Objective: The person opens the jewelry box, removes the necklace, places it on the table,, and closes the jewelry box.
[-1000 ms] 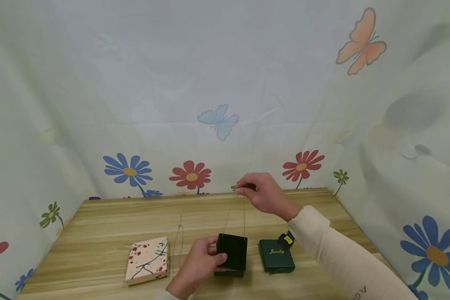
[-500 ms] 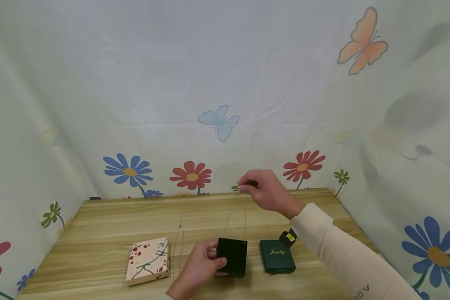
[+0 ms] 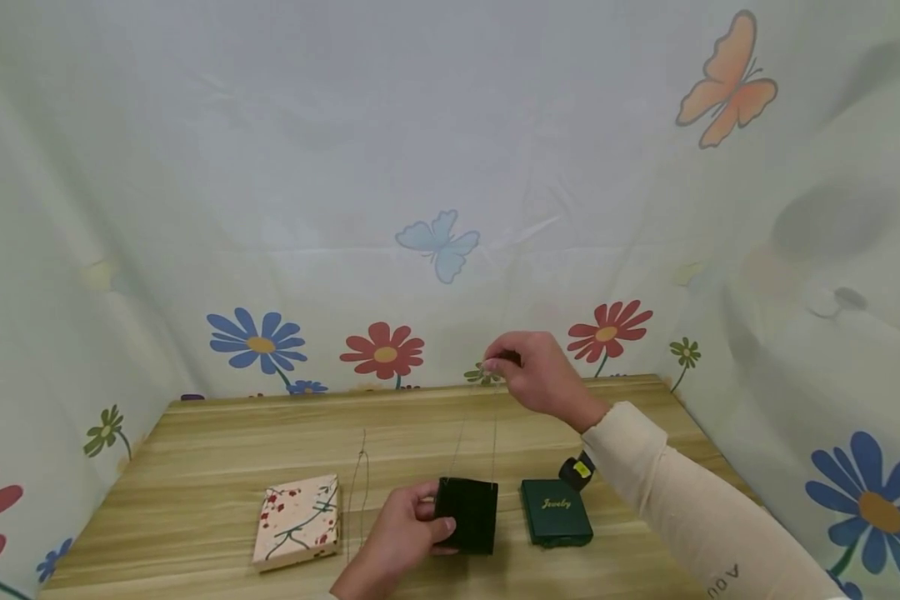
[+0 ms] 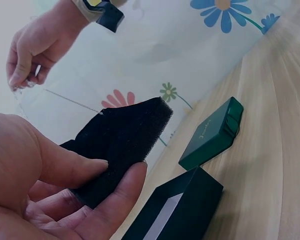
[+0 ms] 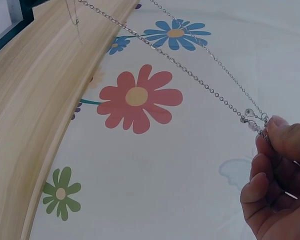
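My left hand (image 3: 399, 527) holds a black foam jewelry insert (image 3: 468, 515), thumb across its front and fingers behind. In the left wrist view the insert (image 4: 127, 132) is raised above an open dark green box base (image 4: 192, 202). Higher up, my right hand (image 3: 536, 375) pinches a silver chain necklace between thumb and fingertips. Two strands of the necklace (image 5: 190, 75) stretch down from that pinch, and they meet the insert's top edge in the head view. Close to the right fingertips are the clasp end and a small clear bead. The box's green lid (image 3: 557, 515), lettered "Jewelry", lies right of the insert.
A pink box with a floral branch print (image 3: 297, 523) lies to the left on the wooden table (image 3: 217, 442). Between it and my left hand is another thin chain (image 3: 358, 483). A printed curtain (image 3: 330, 208) encloses the table's back and sides.
My right hand has risen slightly and shifted right, drawing the chain up. The insert has tilted more upright, and the box edge seen beneath it earlier no longer shows in the head view.
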Available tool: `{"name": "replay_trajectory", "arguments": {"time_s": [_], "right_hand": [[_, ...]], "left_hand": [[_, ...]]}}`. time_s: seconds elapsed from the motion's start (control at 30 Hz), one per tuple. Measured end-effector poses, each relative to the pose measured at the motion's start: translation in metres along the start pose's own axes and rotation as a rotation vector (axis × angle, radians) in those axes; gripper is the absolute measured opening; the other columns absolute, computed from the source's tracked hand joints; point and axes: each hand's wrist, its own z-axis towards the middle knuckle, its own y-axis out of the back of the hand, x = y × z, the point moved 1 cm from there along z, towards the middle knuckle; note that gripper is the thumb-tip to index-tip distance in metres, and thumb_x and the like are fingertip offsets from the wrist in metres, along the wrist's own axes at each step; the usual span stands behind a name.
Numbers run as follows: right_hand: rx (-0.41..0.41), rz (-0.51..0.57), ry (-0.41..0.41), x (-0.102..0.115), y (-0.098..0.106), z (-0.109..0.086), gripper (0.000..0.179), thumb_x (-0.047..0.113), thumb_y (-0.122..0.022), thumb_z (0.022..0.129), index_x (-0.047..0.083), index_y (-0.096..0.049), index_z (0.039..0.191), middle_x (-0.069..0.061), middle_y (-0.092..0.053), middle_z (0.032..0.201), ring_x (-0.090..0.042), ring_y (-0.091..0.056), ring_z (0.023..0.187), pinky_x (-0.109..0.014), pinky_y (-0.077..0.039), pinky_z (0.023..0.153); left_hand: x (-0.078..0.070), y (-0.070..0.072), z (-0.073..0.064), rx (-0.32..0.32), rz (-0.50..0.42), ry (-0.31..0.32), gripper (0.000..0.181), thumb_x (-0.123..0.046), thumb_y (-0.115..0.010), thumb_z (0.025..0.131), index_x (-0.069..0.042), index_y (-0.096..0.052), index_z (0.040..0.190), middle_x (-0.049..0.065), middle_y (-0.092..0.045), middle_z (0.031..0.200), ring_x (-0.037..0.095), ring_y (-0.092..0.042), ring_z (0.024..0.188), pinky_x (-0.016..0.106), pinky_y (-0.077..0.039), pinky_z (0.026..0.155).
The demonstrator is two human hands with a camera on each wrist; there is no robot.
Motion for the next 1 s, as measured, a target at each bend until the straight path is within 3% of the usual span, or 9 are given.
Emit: {"name": "replay_trajectory", "arguments": {"time_s": [0.27,0.43,0.77,1.0], "right_hand": [[-0.056,-0.030,-0.047,-0.003,0.005,-0.001,0.006,0.007,-0.071,0.097,0.006,-0.077,0.095,-0.006,-0.075,0.086,-0.012,-0.057,0.067,-0.026,-0.052,0.064],[-0.072,-0.039,-0.033,-0.005,0.013,0.000,0.007,0.007,-0.071,0.098,0.006,-0.077,0.096,-0.007,-0.076,0.087,-0.013,-0.057,0.067,-0.027,-0.052,0.064],[0.020,-0.043,-0.015,-0.009,0.026,0.002,0.008,0.008,-0.070,0.098,0.006,-0.078,0.100,-0.006,-0.075,0.091,-0.013,-0.056,0.070,-0.027,-0.052,0.067],[0.078,-0.030,-0.022,-0.011,0.030,0.002,0.014,0.007,-0.068,0.100,0.005,-0.079,0.109,-0.008,-0.078,0.101,-0.016,-0.066,0.083,-0.033,-0.059,0.078]], "left_hand": [[0.001,0.001,0.000,-0.001,-0.006,0.025,0.046,0.015,-0.063,0.093,0.012,-0.056,0.139,0.026,-0.075,0.116,0.036,-0.077,0.102,0.045,-0.066,0.080],[0.004,0.000,-0.001,-0.007,0.000,0.051,0.044,0.016,-0.063,0.092,0.013,-0.057,0.135,0.024,-0.076,0.113,0.036,-0.077,0.101,0.046,-0.066,0.079],[0.005,0.003,-0.001,-0.037,0.041,0.057,0.043,0.016,-0.063,0.091,0.013,-0.058,0.134,0.020,-0.077,0.107,0.034,-0.077,0.098,0.043,-0.067,0.074],[0.009,0.007,0.001,-0.054,0.038,0.043,0.043,0.015,-0.063,0.092,0.015,-0.057,0.134,0.022,-0.077,0.107,0.035,-0.077,0.096,0.043,-0.067,0.075]]}}
